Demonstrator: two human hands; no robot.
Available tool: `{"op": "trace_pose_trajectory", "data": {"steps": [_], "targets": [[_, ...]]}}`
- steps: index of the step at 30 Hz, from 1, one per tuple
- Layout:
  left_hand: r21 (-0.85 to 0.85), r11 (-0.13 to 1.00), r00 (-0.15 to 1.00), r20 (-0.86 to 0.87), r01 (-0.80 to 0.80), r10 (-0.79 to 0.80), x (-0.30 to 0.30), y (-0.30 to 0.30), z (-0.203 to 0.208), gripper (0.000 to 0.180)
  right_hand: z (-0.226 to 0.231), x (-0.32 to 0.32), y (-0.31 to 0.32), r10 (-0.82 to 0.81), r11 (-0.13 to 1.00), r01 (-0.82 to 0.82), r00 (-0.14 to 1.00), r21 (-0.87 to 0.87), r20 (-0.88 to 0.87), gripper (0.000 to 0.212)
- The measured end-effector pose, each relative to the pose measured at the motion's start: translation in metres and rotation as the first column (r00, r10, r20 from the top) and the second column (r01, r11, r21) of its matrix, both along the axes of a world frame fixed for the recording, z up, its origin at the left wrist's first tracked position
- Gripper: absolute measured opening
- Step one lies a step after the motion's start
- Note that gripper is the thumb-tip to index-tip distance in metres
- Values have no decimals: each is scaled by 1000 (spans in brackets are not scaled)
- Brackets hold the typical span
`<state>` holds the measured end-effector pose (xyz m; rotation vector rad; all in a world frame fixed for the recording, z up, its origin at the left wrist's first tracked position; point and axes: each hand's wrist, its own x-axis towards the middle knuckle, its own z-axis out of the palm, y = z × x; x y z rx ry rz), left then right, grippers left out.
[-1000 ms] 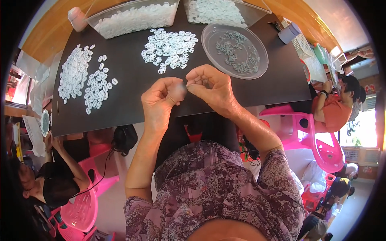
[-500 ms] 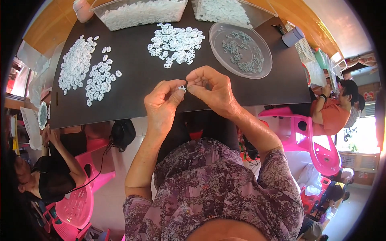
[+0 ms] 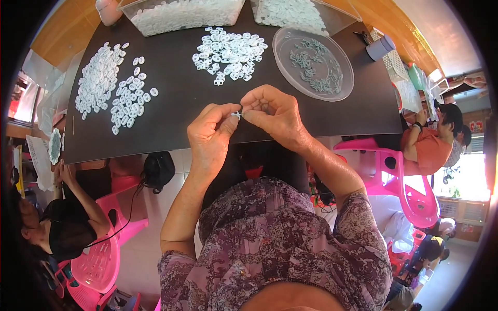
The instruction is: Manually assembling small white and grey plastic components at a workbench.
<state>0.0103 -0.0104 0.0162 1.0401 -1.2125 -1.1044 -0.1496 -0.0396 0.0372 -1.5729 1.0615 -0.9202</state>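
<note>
My left hand (image 3: 211, 129) pinches a small white plastic piece (image 3: 236, 114) between thumb and forefinger, just above the table's near edge. Thumb and forefinger of my right hand (image 3: 274, 114) are pressed together at the right side of that piece; whatever tiny thing they grip is hidden by the fingertips. Beyond my hands lies a pile of white plastic pieces with holes (image 3: 231, 54). To the right of it, a round clear tray (image 3: 280, 65) holds small grey-green parts (image 3: 311, 65).
Flat oval white pieces lie in a large heap (image 3: 98, 78) and a looser group (image 3: 129, 101) on the dark table (image 3: 171, 114). Two clear bins (image 3: 181, 31) (image 3: 290, 18) stand at the back, a grey cup (image 3: 381, 47) at right. People sit at both sides near pink chairs (image 3: 371, 155).
Both hands stay nearly in place, with the white piece turned slightly between the fingertips. The table's contents appear shifted a few pixels up and right in the picture.
</note>
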Motion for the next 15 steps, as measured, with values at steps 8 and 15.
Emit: {"op": "trace_pose_trajectory", "data": {"steps": [8, 15], "targets": [[-89, 995, 993, 106, -40, 49, 1, 2, -2, 18, -5, 2, 0, 22, 999, -23, 999, 29, 47, 18], [-117, 992, 985, 158, -55, 73, 1, 5, -4, 15, -7, 5, 2, 18, 999, -20, 999, 40, 46, 18]]}}
